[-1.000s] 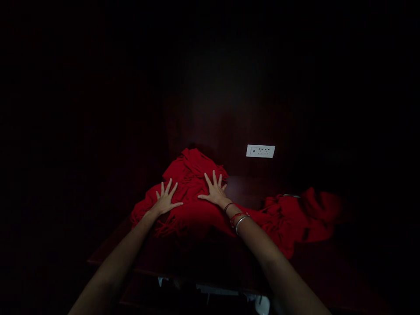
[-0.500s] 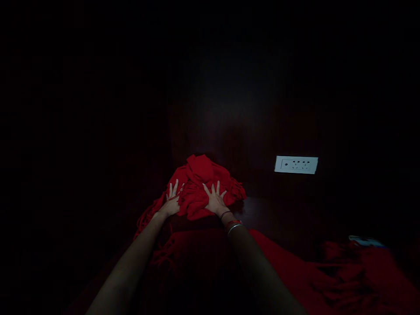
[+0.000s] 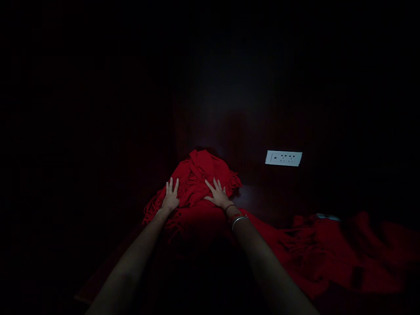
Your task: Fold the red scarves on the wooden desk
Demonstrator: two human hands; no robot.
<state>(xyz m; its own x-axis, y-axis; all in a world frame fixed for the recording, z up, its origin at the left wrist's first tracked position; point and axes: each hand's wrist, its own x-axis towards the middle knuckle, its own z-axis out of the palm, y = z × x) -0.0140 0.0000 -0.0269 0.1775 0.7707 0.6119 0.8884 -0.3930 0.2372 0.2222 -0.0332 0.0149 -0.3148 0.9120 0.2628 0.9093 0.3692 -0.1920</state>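
Observation:
A bunched red fringed scarf [image 3: 210, 168] lies heaped at the back of a dark surface, against a dark wall. On its left side rests my left hand [image 3: 171, 197], fingers spread and laid on the cloth. My right hand [image 3: 217, 195] presses on the heap's right front with its fingers apart; bracelets circle that wrist. Tassels hang from the heap at the left and right. More red fringed cloth [image 3: 200, 223] stretches out below my hands and runs under my right forearm. Whether it joins the heap I cannot tell.
A white wall socket panel [image 3: 283, 158] is set in the dark wall to the right. Further red cloth [image 3: 348, 258] sprawls at the lower right, with a flat pale-edged object [image 3: 328, 216] lying by it. Most of the surroundings are too dark to make out.
The view has shifted, bringing the socket panel left and the right-hand cloth further into sight. My left hand's fingers have straightened on the heap, and the heap looks rounder. Both hands stay on it.

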